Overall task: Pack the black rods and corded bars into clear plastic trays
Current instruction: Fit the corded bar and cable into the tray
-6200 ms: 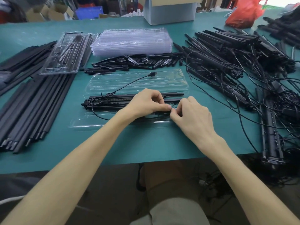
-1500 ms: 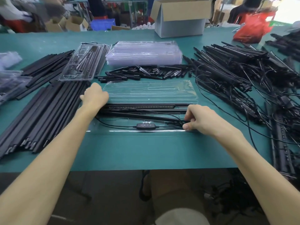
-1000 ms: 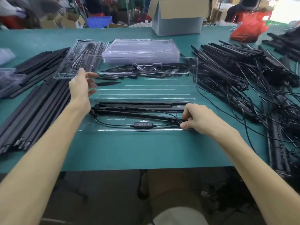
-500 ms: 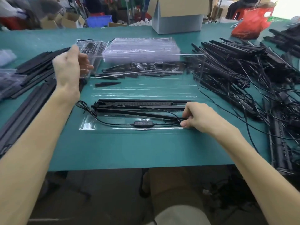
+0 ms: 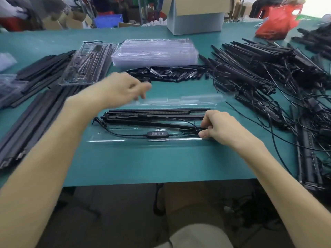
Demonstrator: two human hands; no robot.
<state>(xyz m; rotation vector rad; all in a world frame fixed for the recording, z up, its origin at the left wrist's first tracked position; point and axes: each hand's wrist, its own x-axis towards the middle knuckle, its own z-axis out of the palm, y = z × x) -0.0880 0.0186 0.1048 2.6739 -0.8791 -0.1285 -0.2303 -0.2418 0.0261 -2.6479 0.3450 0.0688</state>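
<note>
Left hand (image 5: 123, 90) is up over the desk (image 5: 143, 163), just past the far-left end of the open tray (image 5: 125, 140), forearm running in from the near-left corner. The hand is motion-blurred, with fingers pointing right and down toward the clear lid (image 5: 188, 100). I can't tell whether it grips the lid or is just loose. Right hand (image 5: 220, 127) is low at the tray's right end, knuckles up and fingers curled, thumb and fingers pinching the cord (image 5: 125, 134) where it bunches there. The tray sits mid-desk near the front edge, long side parallel to that edge. Inside are black bars (image 5: 155, 111) along the far side, and the cord with its button controller (image 5: 155, 134) along the near side, between my hands. The lid lies flat on the tray's far side. The loose rods (image 5: 35, 113) are at the left edge and the tangle of corded bars (image 5: 259, 77) toward the right edge. The stack of empty trays (image 5: 154, 51) is further back at centre.
</note>
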